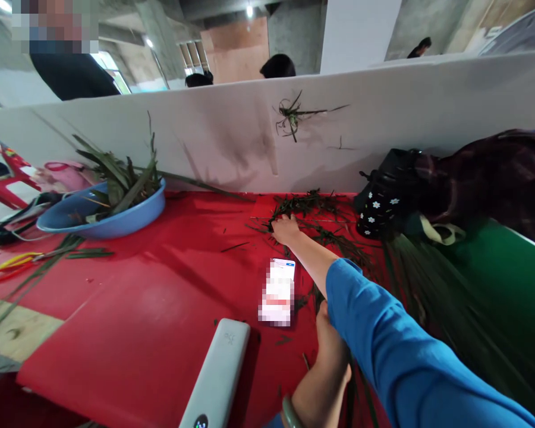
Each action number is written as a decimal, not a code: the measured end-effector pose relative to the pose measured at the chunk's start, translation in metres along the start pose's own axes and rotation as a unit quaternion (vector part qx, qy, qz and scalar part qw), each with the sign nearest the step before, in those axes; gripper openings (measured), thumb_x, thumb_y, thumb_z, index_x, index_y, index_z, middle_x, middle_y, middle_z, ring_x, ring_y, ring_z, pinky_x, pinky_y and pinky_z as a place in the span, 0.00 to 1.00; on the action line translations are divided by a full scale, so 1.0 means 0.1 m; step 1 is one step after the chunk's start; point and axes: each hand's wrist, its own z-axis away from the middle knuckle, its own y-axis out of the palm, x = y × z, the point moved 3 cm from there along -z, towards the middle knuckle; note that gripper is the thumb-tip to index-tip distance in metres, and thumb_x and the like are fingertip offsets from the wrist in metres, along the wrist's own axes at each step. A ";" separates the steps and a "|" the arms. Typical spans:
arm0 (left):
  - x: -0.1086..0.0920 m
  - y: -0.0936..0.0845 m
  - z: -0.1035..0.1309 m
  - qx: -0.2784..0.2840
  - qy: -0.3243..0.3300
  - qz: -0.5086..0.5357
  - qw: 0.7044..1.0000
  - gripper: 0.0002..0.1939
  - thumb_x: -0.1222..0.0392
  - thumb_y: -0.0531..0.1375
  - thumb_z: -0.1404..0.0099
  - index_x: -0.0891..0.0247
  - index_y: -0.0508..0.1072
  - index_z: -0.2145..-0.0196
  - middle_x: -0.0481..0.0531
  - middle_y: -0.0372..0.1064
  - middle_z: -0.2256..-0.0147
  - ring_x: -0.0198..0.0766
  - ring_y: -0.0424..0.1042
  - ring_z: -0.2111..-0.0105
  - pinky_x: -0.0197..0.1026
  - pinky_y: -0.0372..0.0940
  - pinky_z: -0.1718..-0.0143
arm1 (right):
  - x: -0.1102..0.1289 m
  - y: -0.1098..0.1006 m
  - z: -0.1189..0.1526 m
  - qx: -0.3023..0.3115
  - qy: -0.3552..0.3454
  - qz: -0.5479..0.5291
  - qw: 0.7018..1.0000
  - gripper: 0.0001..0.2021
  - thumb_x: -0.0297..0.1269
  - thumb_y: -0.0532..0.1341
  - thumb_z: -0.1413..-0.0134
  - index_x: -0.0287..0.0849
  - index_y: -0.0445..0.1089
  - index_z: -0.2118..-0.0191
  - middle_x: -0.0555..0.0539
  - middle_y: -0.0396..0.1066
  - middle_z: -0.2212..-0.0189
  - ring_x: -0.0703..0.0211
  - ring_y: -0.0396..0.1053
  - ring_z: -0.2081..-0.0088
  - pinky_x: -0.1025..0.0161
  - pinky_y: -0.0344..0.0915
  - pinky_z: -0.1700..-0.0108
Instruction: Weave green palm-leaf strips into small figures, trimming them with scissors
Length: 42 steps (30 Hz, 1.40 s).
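Head view: the person's right hand (285, 229), below a blue sleeve (383, 333), reaches palm down to the left part of a heap of dark leaf scraps (312, 203); its fingers are at the scraps, but whether they pinch any cannot be told. The left hand (332, 337), with a pale bangle (289, 411) at its wrist, is curled beneath the right arm and partly hidden, so what it grips is unclear. Left of it lies a lit phone (280, 291), just nearer than the right hand, then a white device (218, 374). Well left of both hands stand a blue basin (102, 226) of long leaves (127, 184) and yellow-and-red scissors (18, 260). To their right are a flowered black bag (374, 202) and blurred green strips (414, 291); beyond the right hand, a leaf piece (293, 116) clings to a white panel (205, 137).
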 end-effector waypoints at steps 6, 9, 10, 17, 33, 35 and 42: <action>-0.05 0.06 0.07 0.018 -0.015 0.016 1.000 0.16 0.57 0.65 0.59 0.66 0.69 0.72 0.54 0.71 0.71 0.39 0.69 0.68 0.41 0.63 0.61 | -0.06 0.08 0.01 -0.029 0.002 0.010 1.000 0.18 0.23 0.45 0.48 0.36 0.71 0.62 0.36 0.71 0.60 0.48 0.62 0.54 0.44 0.49 0.48; -0.02 0.07 0.04 0.027 0.008 -0.022 0.999 0.13 0.62 0.65 0.59 0.65 0.64 0.76 0.49 0.68 0.77 0.33 0.68 0.73 0.36 0.63 0.67 | -0.09 -0.06 0.07 -0.071 -0.020 0.010 0.997 0.18 0.26 0.44 0.46 0.39 0.69 0.59 0.41 0.70 0.58 0.52 0.60 0.53 0.49 0.47 0.46; -0.01 0.07 0.03 0.033 0.012 -0.033 0.999 0.13 0.63 0.64 0.58 0.64 0.62 0.77 0.47 0.66 0.80 0.31 0.66 0.76 0.34 0.61 0.71 | -0.12 -0.13 0.09 -0.089 -0.026 0.011 0.996 0.17 0.27 0.44 0.45 0.40 0.69 0.58 0.42 0.69 0.58 0.53 0.59 0.52 0.51 0.45 0.45; -0.01 0.06 0.03 0.057 0.004 -0.129 0.990 0.10 0.58 0.57 0.48 0.64 0.57 0.75 0.42 0.59 0.87 0.26 0.57 0.87 0.30 0.48 0.85 | -0.72 -0.60 0.09 -0.200 0.062 0.028 0.977 0.15 0.32 0.45 0.43 0.40 0.68 0.60 0.43 0.69 0.60 0.54 0.60 0.54 0.52 0.47 0.47; 0.04 0.06 0.03 0.036 0.008 -0.048 0.998 0.12 0.63 0.63 0.57 0.65 0.61 0.78 0.44 0.62 0.82 0.27 0.61 0.80 0.32 0.58 0.75 | -0.27 -0.10 -0.06 -0.078 -0.066 0.015 0.995 0.21 0.25 0.47 0.48 0.41 0.63 0.49 0.46 0.62 0.48 0.52 0.51 0.42 0.54 0.54 0.45; 0.03 0.07 0.04 0.032 0.002 -0.029 0.999 0.12 0.64 0.65 0.59 0.65 0.64 0.77 0.47 0.66 0.79 0.30 0.65 0.76 0.35 0.61 0.69 | -0.20 -0.04 -0.13 -0.068 -0.086 0.032 0.994 0.20 0.25 0.47 0.48 0.40 0.63 0.50 0.44 0.58 0.45 0.47 0.41 0.39 0.47 0.45 0.42; -0.06 0.09 0.08 0.008 -0.007 0.010 1.000 0.15 0.55 0.67 0.64 0.64 0.70 0.78 0.54 0.69 0.76 0.42 0.69 0.67 0.41 0.64 0.63 | -0.11 0.07 -0.35 0.047 -0.054 0.084 0.994 0.20 0.26 0.47 0.49 0.36 0.67 0.52 0.38 0.57 0.44 0.42 0.33 0.37 0.35 0.30 0.43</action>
